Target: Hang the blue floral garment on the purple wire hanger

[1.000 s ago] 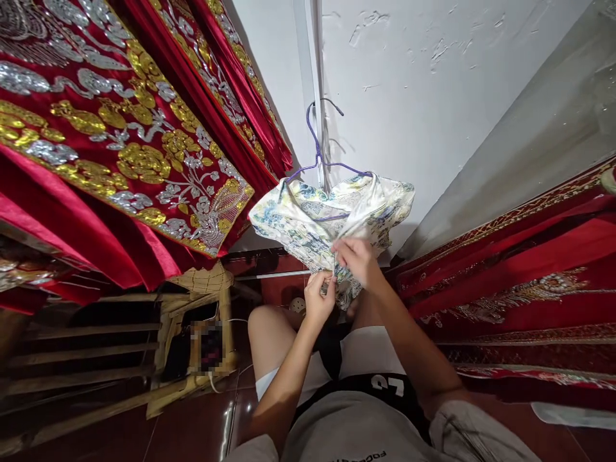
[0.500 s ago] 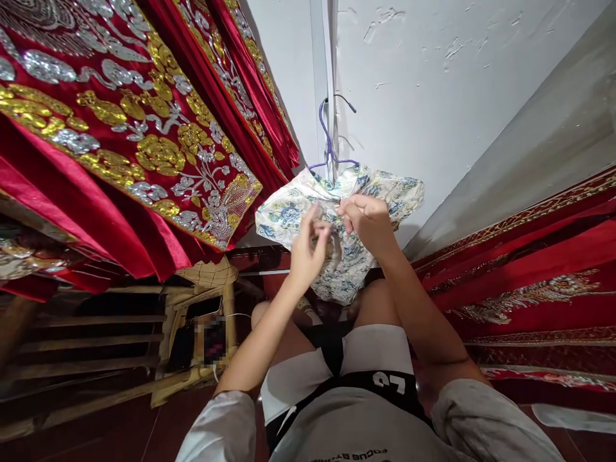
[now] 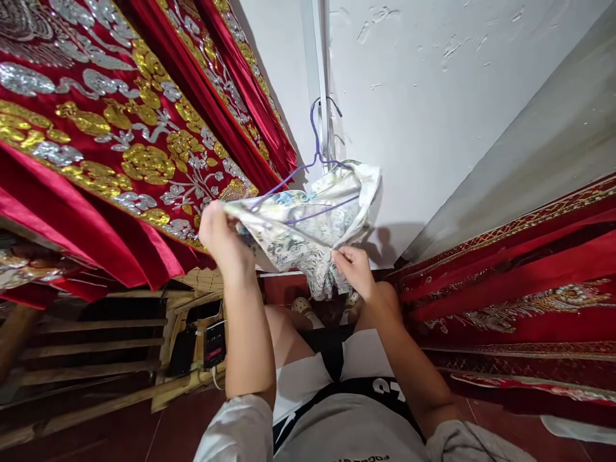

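A small white blouse with a blue floral print (image 3: 308,237) hangs partly on a purple hanger (image 3: 315,144), whose hook sits at a white metal upright. Its front is pulled apart, so part of the hanger's frame shows. Out to the left, my left hand (image 3: 221,240) grips the blouse's stretched edge, slightly blurred. Lower down, near the middle, my right hand (image 3: 353,266) pinches the other front edge between thumb and fingers. Beneath the hands, the lower cloth hangs bunched in folds.
Red cloth with gold and silver sequins (image 3: 149,160) hangs at the left, close to my left hand. More red embroidered cloth (image 3: 529,308) lines the right. A bamboo seat (image 3: 163,385) stands lower left, bearing a phone (image 3: 214,343). A white wall (image 3: 409,96) rises behind.
My left hand has moved left with one edge of the blouse, and my right hand has moved down. The blouse front has been drawn open, uncovering part of the hanger.
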Tool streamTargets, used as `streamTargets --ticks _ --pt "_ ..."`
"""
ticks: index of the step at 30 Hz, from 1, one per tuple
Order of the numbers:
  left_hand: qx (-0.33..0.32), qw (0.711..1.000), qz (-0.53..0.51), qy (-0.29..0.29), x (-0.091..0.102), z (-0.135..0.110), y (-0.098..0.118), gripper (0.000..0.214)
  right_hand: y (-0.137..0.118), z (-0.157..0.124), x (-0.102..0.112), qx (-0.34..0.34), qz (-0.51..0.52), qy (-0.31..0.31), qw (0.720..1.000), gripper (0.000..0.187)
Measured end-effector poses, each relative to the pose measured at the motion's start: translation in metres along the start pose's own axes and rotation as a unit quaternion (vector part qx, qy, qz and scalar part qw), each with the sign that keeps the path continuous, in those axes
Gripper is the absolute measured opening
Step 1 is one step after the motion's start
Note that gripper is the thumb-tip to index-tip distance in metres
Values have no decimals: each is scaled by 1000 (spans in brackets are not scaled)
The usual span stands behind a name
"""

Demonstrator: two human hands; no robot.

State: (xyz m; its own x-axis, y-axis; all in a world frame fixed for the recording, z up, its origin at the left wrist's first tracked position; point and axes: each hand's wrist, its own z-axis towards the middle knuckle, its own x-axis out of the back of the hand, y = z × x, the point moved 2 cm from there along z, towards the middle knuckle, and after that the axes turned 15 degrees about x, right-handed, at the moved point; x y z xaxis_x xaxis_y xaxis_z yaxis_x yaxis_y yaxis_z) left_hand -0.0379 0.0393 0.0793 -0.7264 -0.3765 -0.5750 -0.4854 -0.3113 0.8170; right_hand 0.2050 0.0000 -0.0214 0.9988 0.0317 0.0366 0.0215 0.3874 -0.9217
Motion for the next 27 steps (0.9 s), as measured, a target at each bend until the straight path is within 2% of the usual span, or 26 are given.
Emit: streamTargets --ticks 2,3,6,8,10,13,16,18,21,23,25,27 --pt "148 980 -122 46 30 11 -16 30 4 -20 -9 -32 40 6 999 33" --pt "188 971 -137 58 41 10 -27 31 4 -28 -13 -44 58 10 997 32" --pt "290 950 -110 44 57 -8 -73 23 2 -41 -19 -68 100 28 992 31" --pt "311 946 -73 49 59 -28 -104 15 1 -44 -15 -74 108 28 991 31" --pt "300 951 -17 68 57 -46 -124 9 2 -46 -5 -71 92 18 993 31" --pt "257 965 30 42 44 -62 -130 19 5 -50 15 -80 45 -28 995 33" --pt "199 978 4 -60 21 -74 -114 31 7 -49 31 -101 -10 -67 993 37" --pt "166 976 5 -141 3 -88 -102 35 5 -44 36 -82 -30 -50 995 40" --pt "107 959 114 -237 -20 -114 -89 36 1 -35 28 -44 36 -35 998 50" --pt "50 927 234 -288 -28 -128 -84 31 -3 -32 18 -43 131 -53 989 66" --pt "5 895 318 -314 -30 -133 -81 25 -10 -30 10 -54 204 -93 973 72" --pt "16 885 330 -329 -23 -130 -80 37 -19 -30 8 -82 225 -157 958 63"
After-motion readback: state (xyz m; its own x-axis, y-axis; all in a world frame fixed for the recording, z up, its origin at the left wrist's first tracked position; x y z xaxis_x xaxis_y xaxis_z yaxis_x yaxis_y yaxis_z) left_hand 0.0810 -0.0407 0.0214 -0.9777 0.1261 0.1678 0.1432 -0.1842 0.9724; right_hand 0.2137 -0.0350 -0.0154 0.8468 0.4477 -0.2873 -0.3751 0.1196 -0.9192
